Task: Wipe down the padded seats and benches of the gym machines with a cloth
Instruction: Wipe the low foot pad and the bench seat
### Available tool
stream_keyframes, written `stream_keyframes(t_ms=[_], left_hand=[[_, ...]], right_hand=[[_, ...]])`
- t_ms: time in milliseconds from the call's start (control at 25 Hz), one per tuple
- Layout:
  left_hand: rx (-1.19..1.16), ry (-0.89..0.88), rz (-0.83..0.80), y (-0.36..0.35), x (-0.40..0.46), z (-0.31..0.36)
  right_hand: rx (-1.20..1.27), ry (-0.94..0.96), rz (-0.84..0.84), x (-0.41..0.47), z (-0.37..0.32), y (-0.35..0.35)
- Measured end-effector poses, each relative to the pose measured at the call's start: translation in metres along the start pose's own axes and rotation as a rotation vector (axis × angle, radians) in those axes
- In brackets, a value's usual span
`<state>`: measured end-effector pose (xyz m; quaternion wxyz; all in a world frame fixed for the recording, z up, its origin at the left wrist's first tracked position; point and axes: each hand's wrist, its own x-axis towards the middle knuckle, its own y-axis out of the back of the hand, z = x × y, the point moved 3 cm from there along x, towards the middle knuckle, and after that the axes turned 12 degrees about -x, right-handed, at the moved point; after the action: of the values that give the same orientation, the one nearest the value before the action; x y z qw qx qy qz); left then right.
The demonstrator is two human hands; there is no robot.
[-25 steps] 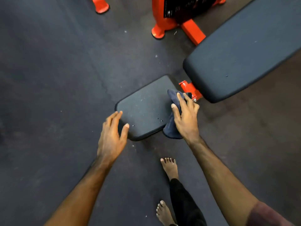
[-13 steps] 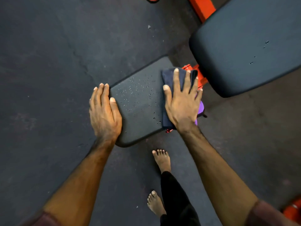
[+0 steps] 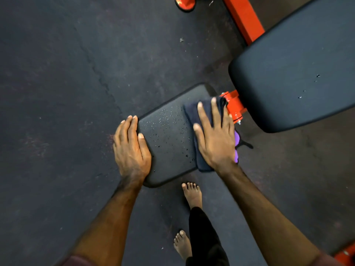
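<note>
At frame centre, the right hand [image 3: 216, 139] presses flat on the cloth [image 3: 194, 114]; the left hand [image 3: 132, 148], fingers straight, braces the seat pad [image 3: 169, 135]. Droplets could smear if the cloth bunches.

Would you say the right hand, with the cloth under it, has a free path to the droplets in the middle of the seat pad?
Probably yes. The right hand presses the cloth flat beside the droplets, with bare seat pad between. The left hand rests only on the far edge.
</note>
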<state>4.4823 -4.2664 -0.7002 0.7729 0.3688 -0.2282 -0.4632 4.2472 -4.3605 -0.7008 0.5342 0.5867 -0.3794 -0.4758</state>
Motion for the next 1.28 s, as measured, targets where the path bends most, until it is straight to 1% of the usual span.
stream_keyframes(t_ms=[40,80,120,160,240,280,320,400,480,520,560,600,640,680,720,760,840,920,960,1000,1040,1080,1120,1160,1200,1280], left_hand=[[0.0,0.007,-0.006,0.001,0.0,0.0],[0.001,0.013,-0.011,0.002,0.0,0.001],[0.003,0.016,-0.013,0.002,0.001,0.001],[0.002,0.021,-0.009,0.002,0.002,0.0],[-0.009,0.036,-0.004,0.0,0.003,-0.002],[-0.011,0.036,-0.006,-0.001,0.003,-0.002],[-0.012,0.037,-0.007,-0.001,0.001,-0.003],[-0.019,0.042,-0.011,-0.001,0.001,-0.002],[-0.022,0.047,-0.016,0.001,0.001,-0.001],[-0.02,0.047,-0.024,0.001,0.001,-0.001],[-0.016,0.051,-0.027,0.001,0.002,-0.001],[-0.01,0.056,-0.024,0.001,0.004,-0.002],[-0.011,0.055,-0.022,0.0,0.005,-0.005],[-0.019,0.052,-0.027,-0.001,0.003,-0.005],[-0.023,0.053,-0.028,-0.001,0.002,-0.004],[-0.02,0.052,-0.021,-0.001,0.001,-0.004],[-0.026,0.055,-0.008,0.0,0.0,-0.003],[-0.033,0.052,-0.006,0.0,0.0,-0.004],[-0.035,0.048,-0.005,0.0,0.0,-0.004],[-0.038,0.047,-0.002,0.0,0.0,-0.003],[-0.04,0.048,0.009,0.0,0.0,-0.004],[-0.038,0.043,0.024,0.0,-0.001,-0.005],[-0.04,0.029,0.035,-0.001,-0.001,-0.006],[-0.044,0.011,0.04,-0.002,-0.001,-0.007],[-0.046,-0.003,0.044,-0.002,-0.002,-0.008],[-0.047,-0.007,0.047,-0.002,-0.002,-0.008]], right_hand=[[0.008,0.074,-0.019,-0.023,0.01,-0.002],[0.04,0.071,-0.043,-0.038,0.027,-0.005],[0.081,0.01,-0.056,-0.036,0.041,-0.007],[0.117,-0.094,-0.076,-0.023,0.049,-0.011],[0.172,-0.288,-0.069,0.029,0.034,-0.009],[0.154,-0.29,-0.061,0.054,0.019,-0.004],[0.113,-0.24,-0.053,0.066,0.004,0.0],[0.036,-0.04,0.006,0.056,-0.006,0.004],[0.061,0.143,-0.002,0.017,0.011,0.004],[0.103,0.146,-0.023,0.007,0.026,0.003],[0.144,0.096,-0.042,0.013,0.035,0.003],[0.176,0.001,-0.063,0.028,0.036,0.001],[0.194,-0.121,-0.072,0.052,0.029,-0.002],[0.186,-0.203,-0.063,0.076,0.017,0.0],[0.152,-0.223,-0.067,0.093,0.004,0.003],[0.107,-0.177,-0.061,0.102,-0.009,0.006],[0.052,0.064,-0.008,0.09,-0.019,0.009],[0.028,0.313,0.001,0.054,-0.001,0.011],[0.039,0.338,-0.024,0.041,0.016,0.007],[0.056,0.29,-0.035,0.042,0.031,0.002],[0.089,0.189,-0.045,0.053,0.036,0.0],[0.122,0.072,-0.052,0.072,0.031,-0.001],[0.128,-0.005,-0.031,0.094,0.017,-0.001],[0.092,-0.032,-0.019,0.109,-0.002,0.003],[0.036,0.0,-0.021,0.116,-0.022,0.006],[-0.019,0.213,0.013,0.101,-0.043,0.01]])
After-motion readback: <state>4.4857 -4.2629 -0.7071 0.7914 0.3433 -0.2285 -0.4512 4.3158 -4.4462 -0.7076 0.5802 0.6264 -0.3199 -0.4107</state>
